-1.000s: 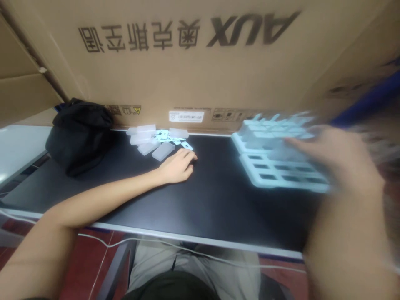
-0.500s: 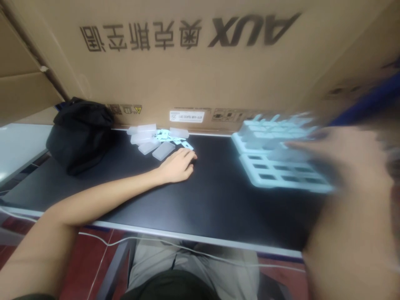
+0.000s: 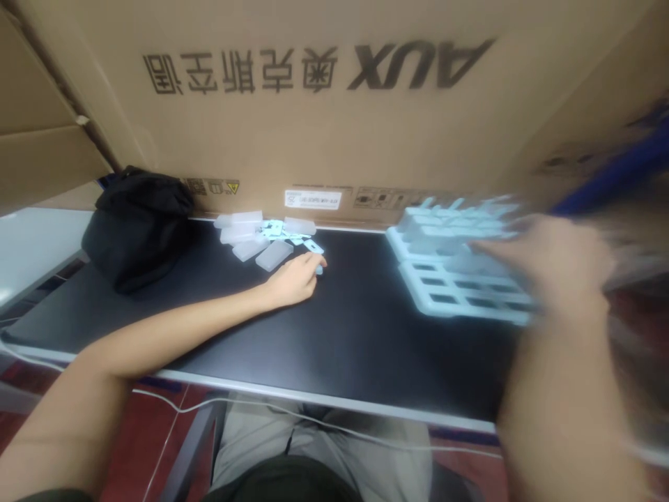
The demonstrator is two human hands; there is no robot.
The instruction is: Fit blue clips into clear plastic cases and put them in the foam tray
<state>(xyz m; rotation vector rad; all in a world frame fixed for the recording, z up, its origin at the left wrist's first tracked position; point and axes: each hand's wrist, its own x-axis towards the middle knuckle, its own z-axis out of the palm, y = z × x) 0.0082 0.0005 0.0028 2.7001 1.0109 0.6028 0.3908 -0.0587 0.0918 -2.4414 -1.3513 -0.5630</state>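
Black counter [image 3: 339, 341]: matte top, pale near edge, white cable [image 3: 272, 411] slung just below.
Left hand [image 3: 293, 281]: palm down on the counter, left of centre; grip loosely curled, fingertips [image 3: 316, 263] touching a small pale piece [image 3: 319, 269]; clamped or merely resting, cannot tell.
Right hand [image 3: 548, 261]: blurred, at right, above the pale blue tray [image 3: 454, 296]; fingers stretched left across its far half; grip lost in the blur, cannot tell.
Pale blue tray: flat on the counter at right, rows of rectangular pockets, more like trays [image 3: 444, 222] against its far side.
Clear plastic cases [image 3: 251, 240]: loose heap at far centre-left, just beyond the left hand, mixed with small pale blue parts [image 3: 277, 227].
Black bag [image 3: 139, 226]: slumped at far left, against the cardboard box [image 3: 334, 132].
Cardboard box: upright along the far edge, lettering upside down, white label [image 3: 312, 199] low at centre.
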